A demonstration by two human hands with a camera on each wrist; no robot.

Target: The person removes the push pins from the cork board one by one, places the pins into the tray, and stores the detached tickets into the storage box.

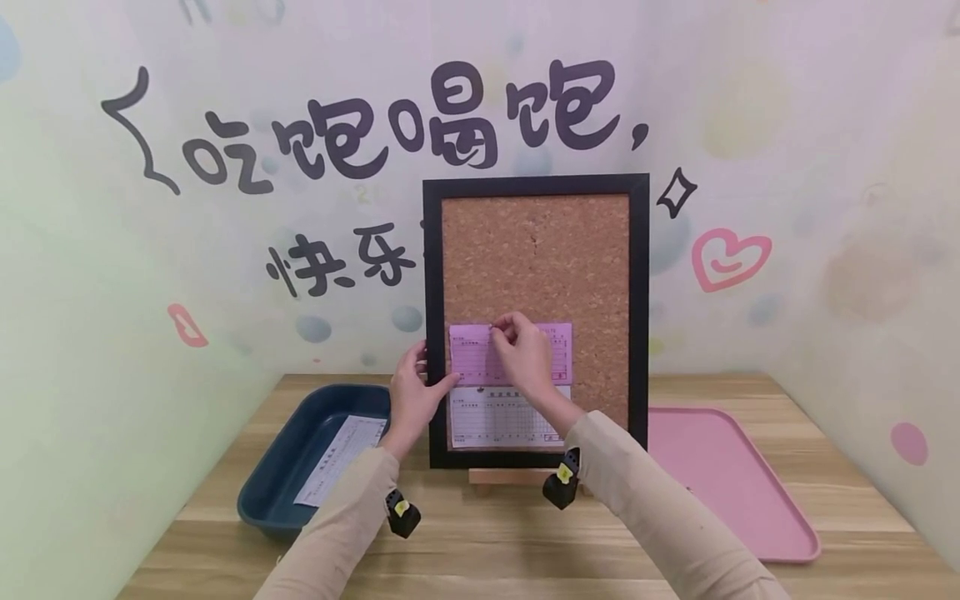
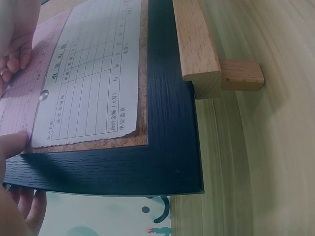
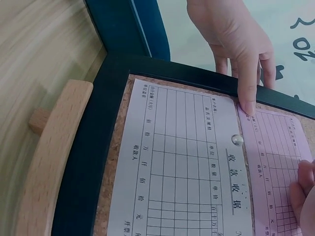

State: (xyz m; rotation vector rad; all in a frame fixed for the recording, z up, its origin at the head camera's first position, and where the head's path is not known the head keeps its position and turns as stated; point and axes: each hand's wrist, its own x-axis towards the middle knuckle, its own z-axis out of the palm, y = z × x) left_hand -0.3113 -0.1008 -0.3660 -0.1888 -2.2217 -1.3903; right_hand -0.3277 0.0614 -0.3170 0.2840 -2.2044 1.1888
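Note:
A cork board in a black frame stands upright on the table. My left hand grips its left frame edge, fingers behind and thumb on the lower left corner of a pink receipt slip. At that slip's top edge my right hand pinches a tiny thumbtack, mostly hidden by the fingertips. Below the pink slip hangs a white receipt slip, held at its top by a round, shiny thumbtack. The two slips lie edge to edge on the cork.
To the left, a dark blue tray holds another white slip. A pink tray lies to the right, with a tiny dark speck on it. Wooden easel feet support the board. A printed wall stands behind.

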